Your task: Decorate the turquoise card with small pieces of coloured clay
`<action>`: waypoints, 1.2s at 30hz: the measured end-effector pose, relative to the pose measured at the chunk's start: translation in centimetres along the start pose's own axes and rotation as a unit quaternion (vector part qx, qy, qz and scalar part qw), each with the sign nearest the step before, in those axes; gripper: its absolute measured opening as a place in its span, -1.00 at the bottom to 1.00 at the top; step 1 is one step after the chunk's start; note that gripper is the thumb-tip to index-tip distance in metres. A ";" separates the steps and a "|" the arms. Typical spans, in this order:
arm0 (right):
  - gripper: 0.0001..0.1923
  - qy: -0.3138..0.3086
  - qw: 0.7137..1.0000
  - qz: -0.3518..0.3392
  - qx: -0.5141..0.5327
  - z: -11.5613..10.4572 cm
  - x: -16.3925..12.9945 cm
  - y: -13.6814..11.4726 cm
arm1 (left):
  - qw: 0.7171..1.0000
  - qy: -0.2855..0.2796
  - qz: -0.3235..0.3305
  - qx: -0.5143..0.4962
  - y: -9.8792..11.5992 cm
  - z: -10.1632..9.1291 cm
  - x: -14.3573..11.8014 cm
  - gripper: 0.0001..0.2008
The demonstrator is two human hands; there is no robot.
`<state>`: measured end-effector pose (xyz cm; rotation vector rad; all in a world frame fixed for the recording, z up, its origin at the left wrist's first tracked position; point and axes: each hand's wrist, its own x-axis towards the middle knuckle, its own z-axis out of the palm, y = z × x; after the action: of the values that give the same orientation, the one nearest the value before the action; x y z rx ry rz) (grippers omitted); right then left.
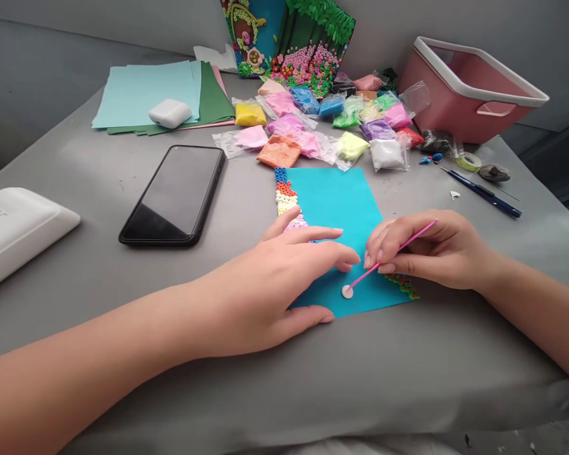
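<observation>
A turquoise card (341, 202) lies on the grey table (123, 278), with a strip of small coloured clay dots (285, 196) along its left edge. My left hand (270, 284) rests flat on the card's lower left part, fingers spread, holding it down. My right hand (431, 249) pinches a thin pink stick (393, 253), whose tip touches a small white clay disc (347, 291) near the card's front edge. More coloured clay dots (405, 284) show under my right hand at the card's right corner.
Several bagged clay lumps (322, 126) lie behind the card, with a finished clay picture (289, 38) standing further back. A black phone (175, 193), paper sheets (161, 95) with a white earbud case (169, 112), a white device (14, 230), a pink tub (469, 88) and a blue tool (483, 193) surround it.
</observation>
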<state>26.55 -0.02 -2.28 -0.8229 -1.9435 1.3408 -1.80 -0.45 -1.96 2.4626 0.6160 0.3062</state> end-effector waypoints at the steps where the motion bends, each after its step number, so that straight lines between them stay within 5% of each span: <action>1: -0.92 -0.003 1.000 0.000 -0.005 0.0 0.0 0.0 | 1.000 -0.009 -0.002 -0.008 0.1 0.0 0.1 -0.62; 36: -0.79 -0.038 0.995 -0.057 -0.074 -0.4 -0.4 -0.1 | 0.997 -0.057 -0.032 -0.046 0.3 -0.4 0.4 -0.69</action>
<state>27.09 -0.19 -2.15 -0.7275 -2.1354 1.1890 -1.45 -0.30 -1.45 2.3489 0.6174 0.1640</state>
